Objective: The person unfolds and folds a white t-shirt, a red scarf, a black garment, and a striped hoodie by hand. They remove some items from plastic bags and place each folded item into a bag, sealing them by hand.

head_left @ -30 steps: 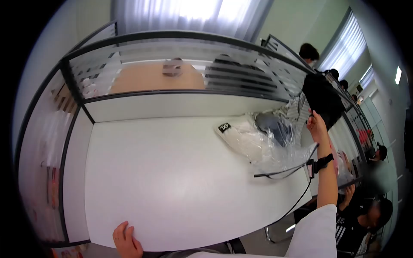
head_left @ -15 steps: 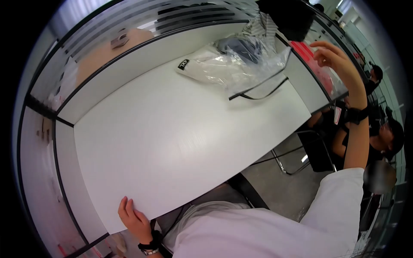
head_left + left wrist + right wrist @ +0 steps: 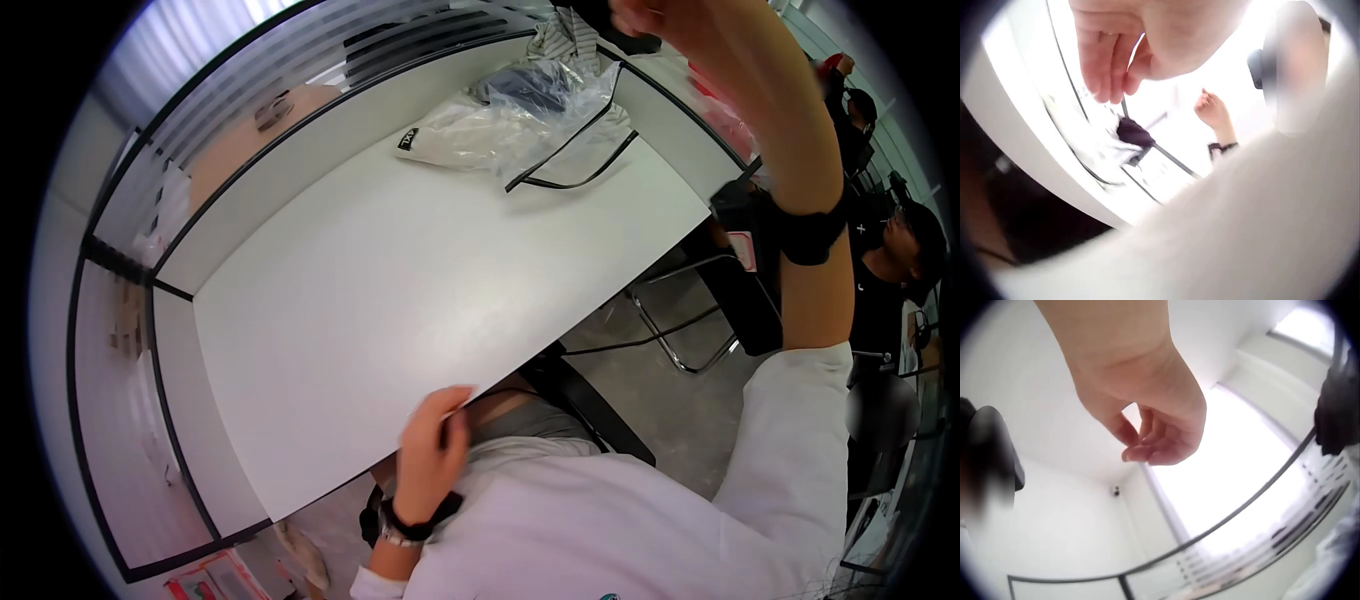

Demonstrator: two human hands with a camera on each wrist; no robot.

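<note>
My left hand (image 3: 430, 450) is over my lap at the desk's front edge. In the left wrist view its fingers (image 3: 1107, 65) hang loosely bent with nothing in them. My right hand (image 3: 690, 25) is raised high, partly cut off by the top of the head view. The right wrist view shows that hand (image 3: 1160, 422) with loosely curled fingers and thumb, holding nothing. Below and left of it, a clear plastic bag (image 3: 590, 150) with black strips along its opening lies on the white desk (image 3: 400, 280). Pale and dark-blue folded cloth shows inside, with a black size label (image 3: 408, 139) at one corner.
Low dark-framed partitions (image 3: 172, 290) border the desk at the left, back and right. A striped cloth (image 3: 565, 40) lies at the far right corner. A chair (image 3: 690, 350) and a seated person (image 3: 890, 250) are on the right.
My right hand has risen from above the desk's right side. My left hand has moved right, from the desk's front left edge to over my lap. The head view has tilted down and turned.
</note>
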